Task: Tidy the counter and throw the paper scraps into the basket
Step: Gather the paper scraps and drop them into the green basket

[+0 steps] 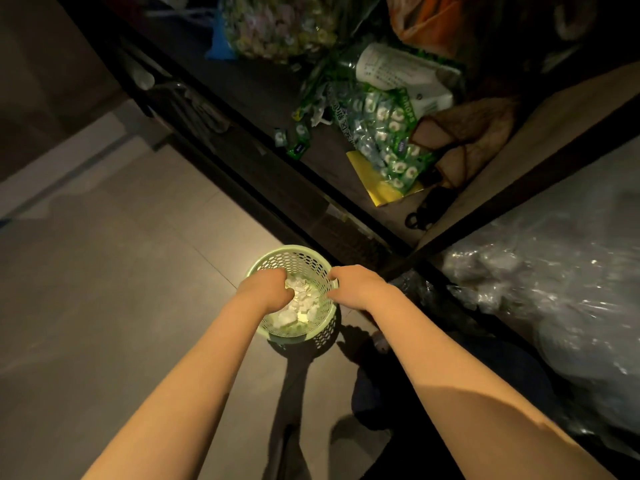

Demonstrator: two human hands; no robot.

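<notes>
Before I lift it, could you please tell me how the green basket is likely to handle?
The green basket looks like perforated plastic, so probably light and flexible. Its paper scraps should add little weight. Pushed near the rim, where the right hand grips, it may tip.

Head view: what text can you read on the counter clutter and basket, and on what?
"DROPS": along the edge of the green candy bag.
Characters on that bag's left strip: too blurred to read.
White packet: fine print, too small to read.
Small green wrappers: labels unreadable.
Basket: no text.
</notes>
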